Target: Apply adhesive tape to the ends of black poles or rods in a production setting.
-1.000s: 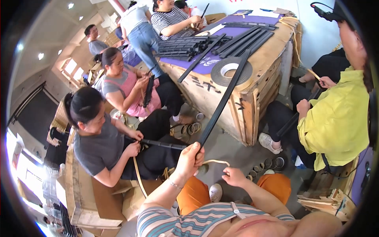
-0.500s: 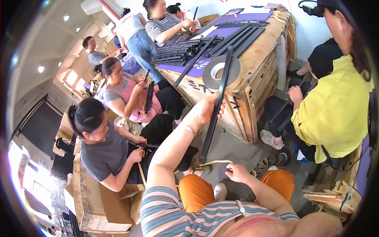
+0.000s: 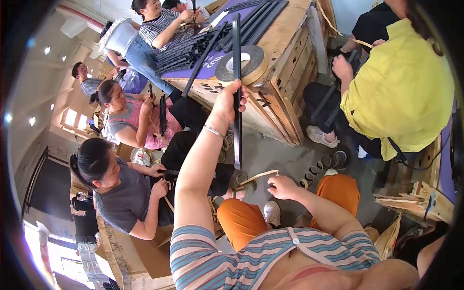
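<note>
While left hand [image 3: 227, 104] stays raised, grip clamped mid-length on upright black strip [image 3: 237, 87] before wooden crate [image 3: 285, 96], right hand [image 3: 282, 187] pinches tan backing tape [image 3: 256, 177]; best to peel steadily, strip held taut.

Left hand [image 3: 227, 104] is covering the middle of the black strip [image 3: 237, 87]. Right hand [image 3: 284, 187] is hiding the tan strip's [image 3: 258, 176] end. Tape roll [image 3: 241, 64] is partly sitting behind the black strip. Rim darkness is cutting off seated people.

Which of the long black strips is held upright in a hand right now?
The black strip gripped by the left hand; the others lie flat on the wooden crate.
</note>
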A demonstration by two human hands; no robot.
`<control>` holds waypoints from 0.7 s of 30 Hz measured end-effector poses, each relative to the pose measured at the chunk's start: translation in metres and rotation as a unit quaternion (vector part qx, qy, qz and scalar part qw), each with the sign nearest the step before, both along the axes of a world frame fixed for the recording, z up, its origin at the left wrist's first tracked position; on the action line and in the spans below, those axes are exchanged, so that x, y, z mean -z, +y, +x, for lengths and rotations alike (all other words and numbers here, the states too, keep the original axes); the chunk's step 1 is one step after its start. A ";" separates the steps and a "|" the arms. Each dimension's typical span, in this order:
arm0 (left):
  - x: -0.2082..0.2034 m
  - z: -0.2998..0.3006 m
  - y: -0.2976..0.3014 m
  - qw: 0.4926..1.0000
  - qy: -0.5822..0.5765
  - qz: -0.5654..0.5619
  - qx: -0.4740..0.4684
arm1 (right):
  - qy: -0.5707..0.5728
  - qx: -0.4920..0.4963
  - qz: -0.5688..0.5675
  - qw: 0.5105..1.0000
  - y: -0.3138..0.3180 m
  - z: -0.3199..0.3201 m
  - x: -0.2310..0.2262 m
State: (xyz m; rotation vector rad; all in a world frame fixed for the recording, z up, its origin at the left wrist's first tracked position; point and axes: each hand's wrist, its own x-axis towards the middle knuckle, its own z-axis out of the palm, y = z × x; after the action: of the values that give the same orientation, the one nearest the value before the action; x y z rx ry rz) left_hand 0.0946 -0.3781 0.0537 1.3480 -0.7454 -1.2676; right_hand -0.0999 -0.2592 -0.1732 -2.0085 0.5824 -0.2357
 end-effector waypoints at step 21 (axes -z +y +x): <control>0.019 -0.100 0.368 0.996 -0.088 0.014 0.002 | -0.178 -0.042 0.250 0.951 0.076 -0.008 -0.074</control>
State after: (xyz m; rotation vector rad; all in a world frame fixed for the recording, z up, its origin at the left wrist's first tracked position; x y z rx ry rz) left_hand -0.0058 -0.0101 0.0349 1.4944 -0.8544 -1.1763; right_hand -0.1082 -0.1833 -0.0988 -1.4488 0.2852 -0.3511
